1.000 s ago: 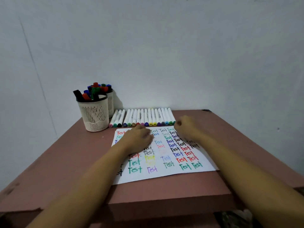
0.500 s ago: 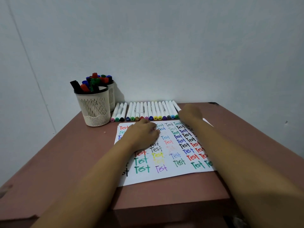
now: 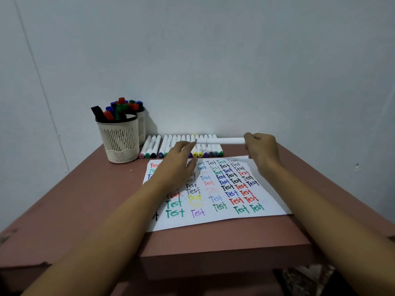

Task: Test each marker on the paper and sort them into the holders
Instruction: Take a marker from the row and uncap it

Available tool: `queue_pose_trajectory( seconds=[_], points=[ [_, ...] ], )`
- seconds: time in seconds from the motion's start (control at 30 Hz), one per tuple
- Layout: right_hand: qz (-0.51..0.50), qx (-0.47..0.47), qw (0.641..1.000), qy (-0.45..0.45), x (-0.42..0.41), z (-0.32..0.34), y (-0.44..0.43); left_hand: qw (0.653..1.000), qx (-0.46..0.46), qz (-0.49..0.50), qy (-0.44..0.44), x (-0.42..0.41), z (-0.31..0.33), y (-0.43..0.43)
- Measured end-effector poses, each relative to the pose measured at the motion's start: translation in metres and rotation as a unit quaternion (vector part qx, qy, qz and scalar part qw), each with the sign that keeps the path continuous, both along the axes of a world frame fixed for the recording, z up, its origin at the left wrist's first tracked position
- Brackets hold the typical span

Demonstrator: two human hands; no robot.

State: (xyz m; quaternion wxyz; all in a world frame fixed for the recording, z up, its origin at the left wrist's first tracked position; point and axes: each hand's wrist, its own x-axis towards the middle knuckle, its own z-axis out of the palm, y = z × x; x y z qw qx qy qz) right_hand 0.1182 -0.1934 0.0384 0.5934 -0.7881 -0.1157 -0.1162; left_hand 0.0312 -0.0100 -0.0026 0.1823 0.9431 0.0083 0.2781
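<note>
The right hand [image 3: 261, 149] is holding a white marker [image 3: 222, 141] level above the far edge of the paper [image 3: 215, 220], its fingers closed around the marker's right end while the barrel is pointing left toward the other hand. The left hand [image 3: 175, 165] is hovering over the upper left part of the sheet with its fingers loosely apart and gripping nothing, the fingertips [image 3: 191, 144] reaching up just beside the marker's free end; whether they are touching it is hard to tell. Behind both hands, a row of white markers [image 3: 171, 145] is lying side by side on the brown worktop [image 3: 85, 199], coloured caps facing the paper, pushed back near the wall [image 3: 213, 60]. The paper is lying flat, covered with the word "Test" in many colours. At the back left, a cream mesh holder [image 3: 119, 141] is standing full of dark-capped markers, and a second holder [image 3: 141, 127] is standing just behind it, mostly hidden.
</note>
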Motion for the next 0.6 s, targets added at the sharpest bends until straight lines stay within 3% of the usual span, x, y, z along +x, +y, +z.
queue_pose_trajectory(
  seconds=[0.2,0.3,0.37,0.6],
  points=[
    [0.078,0.128,0.986,0.067,-0.027,-0.019,-0.014,0.998,0.035,-0.04,0.026,-0.008,0.0,-0.01],
    [0.129,0.292,0.935,0.156,-0.031,-0.018,-0.015,0.997,0.051,-0.039,0.047,-0.009,0.002,-0.016],
    [0.17,0.349,0.901,0.193,-0.033,-0.016,-0.015,0.997,0.04,-0.049,0.039,-0.011,0.004,-0.02],
    [0.302,0.224,0.903,0.206,-0.037,-0.024,-0.004,0.993,0.049,-0.101,-0.015,-0.017,0.007,-0.029]
  ],
)
